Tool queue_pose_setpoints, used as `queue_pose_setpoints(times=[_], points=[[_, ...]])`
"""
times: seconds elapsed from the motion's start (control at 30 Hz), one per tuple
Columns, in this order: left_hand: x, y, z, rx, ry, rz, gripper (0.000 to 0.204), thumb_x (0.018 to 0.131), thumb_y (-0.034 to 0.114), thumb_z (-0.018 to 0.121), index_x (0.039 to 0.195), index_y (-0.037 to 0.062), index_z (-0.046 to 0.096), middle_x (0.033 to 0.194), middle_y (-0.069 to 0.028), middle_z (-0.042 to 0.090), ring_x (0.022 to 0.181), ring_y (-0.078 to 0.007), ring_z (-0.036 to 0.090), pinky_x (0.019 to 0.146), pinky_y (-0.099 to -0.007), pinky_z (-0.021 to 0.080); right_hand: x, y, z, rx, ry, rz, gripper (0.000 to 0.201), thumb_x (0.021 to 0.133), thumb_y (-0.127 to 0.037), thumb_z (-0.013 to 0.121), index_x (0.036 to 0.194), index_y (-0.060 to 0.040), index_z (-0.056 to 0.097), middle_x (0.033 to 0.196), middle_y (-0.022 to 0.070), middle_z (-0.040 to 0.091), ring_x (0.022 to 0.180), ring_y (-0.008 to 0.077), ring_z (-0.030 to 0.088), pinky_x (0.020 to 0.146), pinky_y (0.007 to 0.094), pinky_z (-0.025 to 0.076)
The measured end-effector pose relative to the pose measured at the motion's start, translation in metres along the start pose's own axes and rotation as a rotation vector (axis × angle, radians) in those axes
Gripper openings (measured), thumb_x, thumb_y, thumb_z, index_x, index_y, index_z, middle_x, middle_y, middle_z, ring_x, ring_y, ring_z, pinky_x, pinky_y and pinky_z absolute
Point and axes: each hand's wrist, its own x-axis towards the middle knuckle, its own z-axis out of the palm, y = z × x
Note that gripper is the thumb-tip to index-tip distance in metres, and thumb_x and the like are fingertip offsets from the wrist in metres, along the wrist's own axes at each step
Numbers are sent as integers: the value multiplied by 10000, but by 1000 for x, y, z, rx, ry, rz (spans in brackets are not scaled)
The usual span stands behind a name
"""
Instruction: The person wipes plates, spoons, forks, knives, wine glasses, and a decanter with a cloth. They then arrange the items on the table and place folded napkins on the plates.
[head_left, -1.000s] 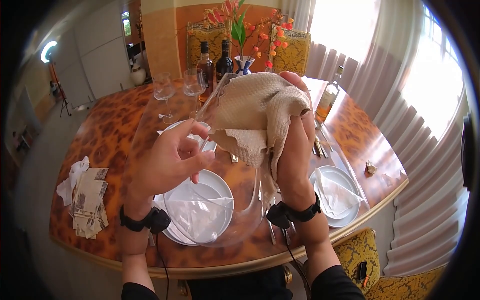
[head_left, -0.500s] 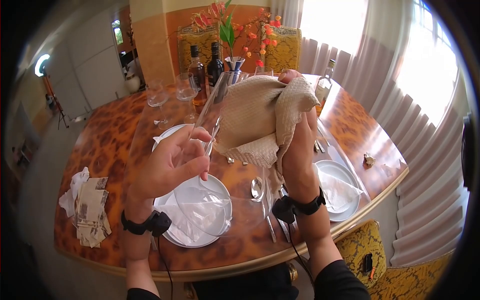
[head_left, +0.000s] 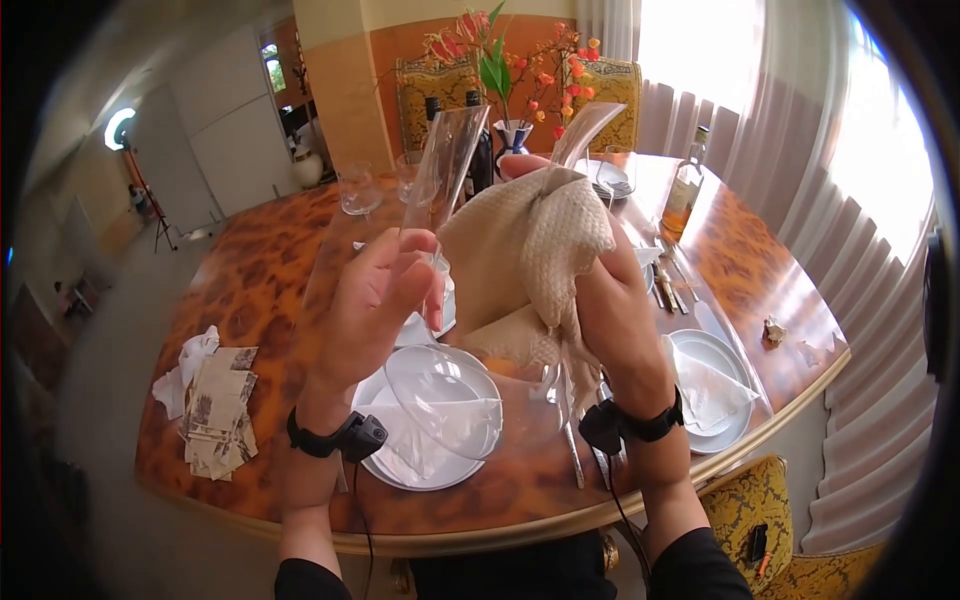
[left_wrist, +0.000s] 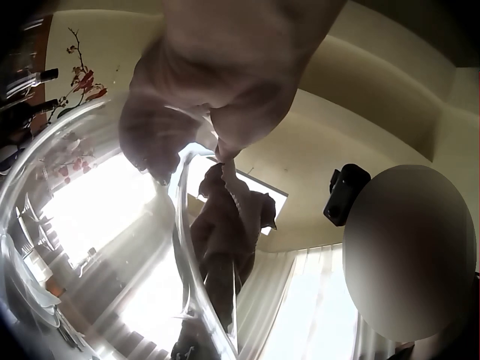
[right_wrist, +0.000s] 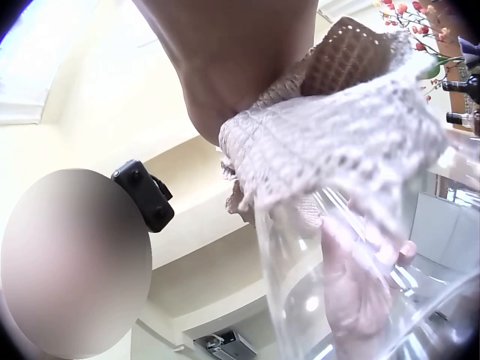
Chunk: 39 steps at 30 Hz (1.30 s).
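Above the table, both hands hold up a large clear glass vessel (head_left: 445,165), shaped like a decanter, with two slanted ends standing up and a rounded part hanging over a plate. My left hand (head_left: 385,300) pinches its left side between thumb and fingers. A beige waffle-textured cloth (head_left: 510,240) is bunched in my right hand (head_left: 625,320), which grips it against the glass. In the right wrist view, the cloth (right_wrist: 337,142) drapes over the glass and hides part of that hand's fingers. The left wrist view shows the glass edge (left_wrist: 184,225) running down from the fingers.
A white plate (head_left: 370,462) with a folded napkin lies below the glass; another plate (head_left: 738,362) is to the right. Stemless-looking glasses (head_left: 358,188), a bottle (head_left: 682,205) and a flower vase (head_left: 513,138) stand farther back. Papers (head_left: 220,415) lie at left.
The glass vessel has tilted, so its two ends now rise apart above the hands. The cloth and right hand have shifted around it. The head view has swung slightly left.
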Motion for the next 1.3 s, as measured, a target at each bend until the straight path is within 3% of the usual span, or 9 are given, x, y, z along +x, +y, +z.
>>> queue_pose_setpoints(times=[0.07, 0.23, 0.53, 0.73, 0.87, 1.07, 1.13, 1.2, 1.3], points=[[-2, 9, -6, 105, 105, -23, 547, 936, 477, 597, 1210, 14, 503, 761, -32, 542, 653, -120, 554, 624, -256, 467, 0, 8, 1, -51, -139, -34, 433, 945, -26, 363, 1367, 45, 432, 1270, 103, 541, 1176, 156, 503, 1015, 319, 394], [-4, 22, -22, 74, 238, 80, 477, 971, 412, 575, 1181, -13, 522, 742, -38, 575, 633, -111, 559, 627, -237, 464, -2, 7, 5, -180, -314, -21, 504, 875, 4, 377, 1377, 33, 403, 1272, 109, 530, 1193, 187, 494, 1028, 322, 373], [-2, 23, -30, 11, 422, 125, 420, 1025, 380, 466, 1203, 4, 520, 776, -36, 561, 667, -137, 552, 640, -272, 456, 0, 20, 10, -334, -137, -167, 548, 884, -25, 393, 1427, 41, 360, 1191, 208, 597, 1095, 275, 596, 997, 349, 409], [-2, 22, -37, -84, 490, 152, 422, 1032, 377, 445, 1213, 0, 501, 780, -35, 547, 696, -148, 536, 687, -296, 448, 1, 25, 14, -519, -103, -345, 561, 900, -42, 400, 1455, 20, 346, 1312, 253, 536, 1200, 386, 542, 1027, 380, 391], [-3, 24, -35, -114, 537, 192, 422, 1028, 375, 456, 1212, -2, 498, 782, -44, 543, 696, -159, 531, 687, -305, 444, 3, 29, 12, -477, -83, -387, 566, 893, -23, 407, 1457, 2, 369, 1334, 259, 517, 1216, 384, 533, 1029, 379, 393], [-2, 20, -42, -234, 566, 205, 389, 1013, 365, 501, 1186, 17, 509, 790, -50, 558, 706, -169, 546, 689, -319, 447, -4, 23, 12, -712, -28, -364, 620, 782, 94, 441, 1390, -16, 495, 1259, 266, 556, 1156, 418, 555, 973, 404, 436], [-2, 18, -48, -290, 568, 208, 384, 1003, 364, 526, 1173, 19, 511, 789, -55, 573, 710, -174, 561, 692, -332, 453, -2, 25, 14, -804, -76, -536, 667, 730, 111, 463, 1380, -31, 513, 1223, 271, 567, 1118, 437, 562, 953, 432, 447], [-2, 17, -55, -345, 587, 170, 340, 996, 359, 542, 1140, 52, 521, 796, -64, 581, 730, -193, 573, 720, -350, 470, -2, 25, 20, -787, -59, -476, 708, 656, 112, 370, 1328, -6, 562, 1265, 261, 577, 1237, 431, 517, 1048, 449, 391], [-1, 22, -53, -409, 711, 103, 290, 989, 342, 560, 1104, 78, 526, 800, -64, 585, 744, -198, 586, 751, -354, 489, 0, 33, 21, -1007, -105, -627, 563, 676, 91, 523, 1218, -16, 628, 1243, 187, 601, 1294, 404, 472, 1063, 536, 364]])
